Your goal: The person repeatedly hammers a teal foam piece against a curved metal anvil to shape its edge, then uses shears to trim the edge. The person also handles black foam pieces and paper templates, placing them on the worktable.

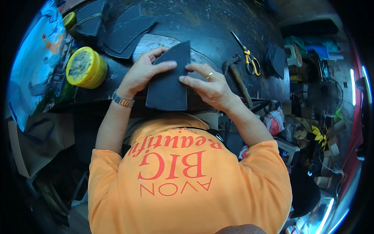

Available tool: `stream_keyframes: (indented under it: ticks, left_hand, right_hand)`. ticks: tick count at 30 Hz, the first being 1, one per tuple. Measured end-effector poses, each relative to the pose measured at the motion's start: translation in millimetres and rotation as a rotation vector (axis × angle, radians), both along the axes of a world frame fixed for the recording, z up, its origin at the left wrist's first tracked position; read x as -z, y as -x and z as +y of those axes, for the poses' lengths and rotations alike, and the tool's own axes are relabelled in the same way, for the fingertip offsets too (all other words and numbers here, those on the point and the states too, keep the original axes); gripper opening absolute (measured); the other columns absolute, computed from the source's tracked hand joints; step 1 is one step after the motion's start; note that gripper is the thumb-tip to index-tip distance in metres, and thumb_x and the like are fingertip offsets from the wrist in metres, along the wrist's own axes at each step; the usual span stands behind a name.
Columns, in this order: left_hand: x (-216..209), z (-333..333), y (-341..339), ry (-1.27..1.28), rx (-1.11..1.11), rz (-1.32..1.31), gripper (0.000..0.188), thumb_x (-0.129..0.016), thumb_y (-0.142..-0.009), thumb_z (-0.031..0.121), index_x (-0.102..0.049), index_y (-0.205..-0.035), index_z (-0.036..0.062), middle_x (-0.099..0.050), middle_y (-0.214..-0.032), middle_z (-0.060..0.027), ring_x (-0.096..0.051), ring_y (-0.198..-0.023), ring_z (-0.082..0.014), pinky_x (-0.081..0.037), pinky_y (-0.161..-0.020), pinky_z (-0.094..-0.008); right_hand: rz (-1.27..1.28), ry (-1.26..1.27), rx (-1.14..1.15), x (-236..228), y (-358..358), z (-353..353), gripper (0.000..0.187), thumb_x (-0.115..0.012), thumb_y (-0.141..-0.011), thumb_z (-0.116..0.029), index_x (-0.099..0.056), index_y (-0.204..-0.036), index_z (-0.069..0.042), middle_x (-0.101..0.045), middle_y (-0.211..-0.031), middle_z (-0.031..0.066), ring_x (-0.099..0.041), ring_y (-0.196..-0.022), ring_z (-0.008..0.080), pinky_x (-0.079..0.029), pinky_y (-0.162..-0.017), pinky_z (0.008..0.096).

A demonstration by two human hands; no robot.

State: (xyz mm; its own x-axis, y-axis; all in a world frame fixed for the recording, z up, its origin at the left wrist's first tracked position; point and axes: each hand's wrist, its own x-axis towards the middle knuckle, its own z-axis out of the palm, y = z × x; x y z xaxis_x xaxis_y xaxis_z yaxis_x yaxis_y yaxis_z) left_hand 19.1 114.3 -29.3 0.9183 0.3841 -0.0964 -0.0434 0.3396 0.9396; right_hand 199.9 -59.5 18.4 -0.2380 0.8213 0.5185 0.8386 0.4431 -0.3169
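A flat black cut piece (170, 84) with one curved side and one straight side is held up at the table's near edge; its material, leather or sheet foam, I cannot tell. My left hand (147, 72) grips its curved side, thumb on top and fingers partly hidden behind it. On the straight right edge, my right hand (208, 84) pinches with thumb and forefinger. Behind the piece lies a pale, worn round board (150, 42). More black cut pieces (126, 37) are stacked at the far left.
A yellow tub (86, 68) stands left of my left hand. Right of my right hand lie a hammer (239, 80) and yellow-handled scissors (250, 60). Beyond them sits another black stack (274, 60). A bundle of black pieces (89, 21) and a blue plastic sheet (35, 62) are leftward.
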Motion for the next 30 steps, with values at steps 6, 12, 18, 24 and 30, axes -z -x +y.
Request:
stream_keyframes:
  ticks: [6,12,18,24,30]
  left_hand:
    - [-23,0,-18,-0.802,-0.054,0.244,0.049,-0.080,-0.086,0.015,-0.064,-0.128,-0.0036,-0.073,-0.115,-0.0135,-0.070,-0.099,-0.0215,-0.055,-0.090,-0.0326]
    - [-14,-27,-31,-1.282,-0.230,0.323,0.053,-0.077,-0.084,0.022,-0.060,-0.133,0.0112,-0.070,-0.111,-0.0175,-0.068,-0.104,-0.0359,-0.053,-0.091,-0.0453]
    - [-2,-37,-34,-1.214,-0.276,0.277,0.051,-0.070,-0.087,0.016,-0.059,-0.137,0.0133,-0.066,-0.130,-0.0148,-0.063,-0.121,-0.0325,-0.049,-0.106,-0.0404]
    - [10,-26,-29,-1.032,-0.328,0.028,0.047,-0.072,-0.087,0.014,-0.064,-0.134,0.0117,-0.068,-0.129,-0.0130,-0.065,-0.119,-0.0285,-0.051,-0.104,-0.0361]
    - [14,-24,-30,-0.945,-0.300,0.017,0.044,-0.073,-0.090,0.015,-0.065,-0.133,0.0113,-0.069,-0.128,-0.0118,-0.067,-0.117,-0.0265,-0.051,-0.103,-0.0349]
  right_hand:
    - [-0.089,0.080,0.672,9,-98,-47,0.028,-0.070,-0.091,-0.013,-0.069,-0.118,-0.005,-0.068,-0.116,0.0173,-0.068,-0.103,0.0344,-0.056,-0.088,0.0440]
    - [-0.361,0.497,1.149,42,-181,-75,0.031,-0.068,-0.091,-0.019,-0.070,-0.118,-0.002,-0.068,-0.109,0.0207,-0.066,-0.104,0.0407,-0.054,-0.091,0.0495]
    - [-0.068,0.609,1.093,40,-214,-66,0.039,-0.070,-0.083,-0.020,-0.072,-0.118,-0.002,-0.073,-0.096,0.0192,-0.072,-0.089,0.0329,-0.056,-0.082,0.0407]
    - [1.113,0.694,0.699,-15,-162,-82,0.039,-0.073,-0.081,-0.018,-0.065,-0.115,0.000,-0.071,-0.084,0.0078,-0.068,-0.071,0.0123,-0.050,-0.059,0.0239]
    - [1.300,1.130,0.444,2,-58,-118,0.038,-0.081,-0.081,-0.021,-0.062,-0.108,-0.003,-0.064,-0.077,0.0031,-0.061,-0.062,0.0106,-0.048,-0.056,0.0236]
